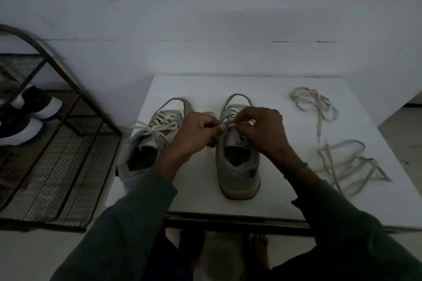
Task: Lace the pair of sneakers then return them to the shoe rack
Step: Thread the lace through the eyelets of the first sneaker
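Observation:
Two grey and white sneakers stand on a small white table, toes pointing away from me. The left sneaker is laced, its lace ends loose across the tongue. Over the tongue of the right sneaker both hands meet. My left hand pinches a white lace between thumb and fingers. My right hand pinches the same lace just beside it. The lower eyelets of the right sneaker are partly hidden behind the hands.
Two loose spare laces lie on the table's right side, one at the back and one nearer. A dark metal mesh shoe rack stands at the left with dark sneakers on a shelf. My bare feet show under the table.

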`<state>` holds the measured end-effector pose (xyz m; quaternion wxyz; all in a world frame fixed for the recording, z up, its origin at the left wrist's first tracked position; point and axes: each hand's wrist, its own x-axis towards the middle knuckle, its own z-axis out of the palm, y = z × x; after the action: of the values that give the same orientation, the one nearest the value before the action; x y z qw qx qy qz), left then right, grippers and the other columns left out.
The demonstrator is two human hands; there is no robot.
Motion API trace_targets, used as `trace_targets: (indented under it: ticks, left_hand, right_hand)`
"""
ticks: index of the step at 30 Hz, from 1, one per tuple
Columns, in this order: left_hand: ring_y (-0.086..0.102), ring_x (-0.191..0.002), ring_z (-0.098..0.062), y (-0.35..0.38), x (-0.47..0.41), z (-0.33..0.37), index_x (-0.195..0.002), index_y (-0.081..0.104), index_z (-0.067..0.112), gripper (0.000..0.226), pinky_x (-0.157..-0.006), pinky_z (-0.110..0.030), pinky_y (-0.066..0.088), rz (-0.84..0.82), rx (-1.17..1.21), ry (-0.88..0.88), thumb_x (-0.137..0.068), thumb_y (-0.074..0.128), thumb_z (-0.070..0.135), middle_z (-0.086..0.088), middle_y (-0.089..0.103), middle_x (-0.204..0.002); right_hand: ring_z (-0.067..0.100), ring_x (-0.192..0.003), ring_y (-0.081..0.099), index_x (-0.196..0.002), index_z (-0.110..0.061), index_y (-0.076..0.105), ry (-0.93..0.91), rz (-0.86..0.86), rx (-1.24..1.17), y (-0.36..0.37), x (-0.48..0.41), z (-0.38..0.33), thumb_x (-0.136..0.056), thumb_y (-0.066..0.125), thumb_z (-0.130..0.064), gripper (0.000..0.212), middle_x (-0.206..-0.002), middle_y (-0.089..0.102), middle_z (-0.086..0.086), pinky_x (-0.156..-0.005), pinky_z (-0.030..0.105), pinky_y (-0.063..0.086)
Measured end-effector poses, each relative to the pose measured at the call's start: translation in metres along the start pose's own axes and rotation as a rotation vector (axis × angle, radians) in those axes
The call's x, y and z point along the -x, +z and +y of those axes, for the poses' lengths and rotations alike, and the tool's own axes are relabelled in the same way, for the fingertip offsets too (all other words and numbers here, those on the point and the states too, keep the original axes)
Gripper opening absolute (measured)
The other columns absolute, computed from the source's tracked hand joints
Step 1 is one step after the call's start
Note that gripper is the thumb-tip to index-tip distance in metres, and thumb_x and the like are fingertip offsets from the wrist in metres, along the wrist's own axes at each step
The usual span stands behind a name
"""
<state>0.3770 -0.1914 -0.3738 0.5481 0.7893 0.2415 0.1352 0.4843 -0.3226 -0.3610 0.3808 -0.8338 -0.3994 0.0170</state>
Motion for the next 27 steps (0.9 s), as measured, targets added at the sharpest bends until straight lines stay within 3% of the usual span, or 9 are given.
trace_targets:
  ticks: [2, 6, 11, 16, 19, 22, 27]
  left_hand:
    - [0.061, -0.067, -0.027, 0.000, 0.001, 0.002, -0.087, 0.070, -0.004, 0.014, -0.066, -0.047, 0.057, -0.012, 0.046, -0.028, -0.089, 0.064, 0.008, -0.019, 0.061, -0.076]
    - [0.061, -0.065, -0.024, 0.001, 0.001, 0.003, -0.092, 0.070, -0.008, 0.016, -0.066, -0.042, 0.058, -0.021, 0.081, -0.060, -0.089, 0.064, 0.007, -0.018, 0.060, -0.077]
    - [0.060, -0.063, -0.020, 0.001, 0.001, 0.004, -0.091, 0.070, -0.001, 0.011, -0.063, -0.036, 0.058, -0.031, 0.098, -0.080, -0.089, 0.064, 0.008, -0.018, 0.061, -0.076]
    - [0.061, -0.064, -0.020, -0.001, 0.002, 0.004, -0.090, 0.070, 0.001, 0.010, -0.062, -0.034, 0.057, -0.046, 0.105, -0.094, -0.089, 0.064, 0.008, -0.018, 0.062, -0.076]
    - [0.062, -0.063, -0.019, -0.001, 0.003, 0.003, -0.092, 0.070, -0.001, 0.012, -0.062, -0.035, 0.056, -0.042, 0.093, -0.078, -0.090, 0.063, 0.008, -0.015, 0.063, -0.074]
    - [0.062, -0.065, -0.022, -0.001, 0.002, 0.003, -0.092, 0.069, -0.007, 0.019, -0.064, -0.038, 0.055, -0.035, 0.101, -0.086, -0.093, 0.059, 0.010, -0.019, 0.064, -0.077]
    - [0.062, -0.064, -0.020, -0.001, 0.003, 0.003, -0.092, 0.069, -0.007, 0.020, -0.062, -0.036, 0.054, -0.045, 0.101, -0.079, -0.093, 0.057, 0.009, -0.021, 0.065, -0.078]
  right_hand:
    - [0.018, -0.077, 0.068, -0.075, -0.026, 0.073, 0.010, 0.002, -0.041, 0.002, 0.000, 0.000, -0.067, 0.061, -0.031, 0.015, -0.076, 0.073, -0.006, -0.077, 0.042, 0.052]
    - [0.015, -0.077, 0.067, -0.073, -0.027, 0.073, 0.014, 0.000, -0.085, 0.002, 0.001, 0.001, -0.065, 0.062, -0.031, 0.014, -0.076, 0.072, -0.006, -0.078, 0.040, 0.052]
    - [0.016, -0.070, 0.067, -0.073, -0.021, 0.074, -0.052, 0.050, -0.060, 0.004, 0.005, -0.004, -0.065, 0.048, -0.045, 0.035, -0.072, 0.072, -0.003, -0.072, 0.031, 0.051]
    - [0.022, -0.061, 0.064, -0.068, -0.021, 0.067, -0.138, 0.123, 0.070, 0.007, 0.007, -0.005, -0.069, 0.052, -0.033, 0.019, -0.064, 0.068, -0.002, -0.068, 0.037, 0.050]
    - [0.022, -0.056, 0.057, -0.066, -0.024, 0.054, -0.146, 0.118, 0.110, 0.010, 0.011, -0.006, -0.070, 0.054, -0.026, 0.005, -0.058, 0.059, -0.003, -0.068, 0.033, 0.040]
    - [0.015, -0.052, 0.046, -0.067, -0.027, 0.046, -0.150, 0.128, 0.130, 0.011, 0.011, -0.004, -0.066, 0.059, -0.019, 0.015, -0.055, 0.047, -0.009, -0.069, 0.031, 0.034]
    - [0.012, -0.053, 0.048, -0.069, -0.027, 0.052, -0.244, 0.057, 0.063, 0.009, 0.010, -0.001, -0.066, 0.047, -0.029, 0.006, -0.059, 0.051, -0.012, -0.071, 0.038, 0.045]
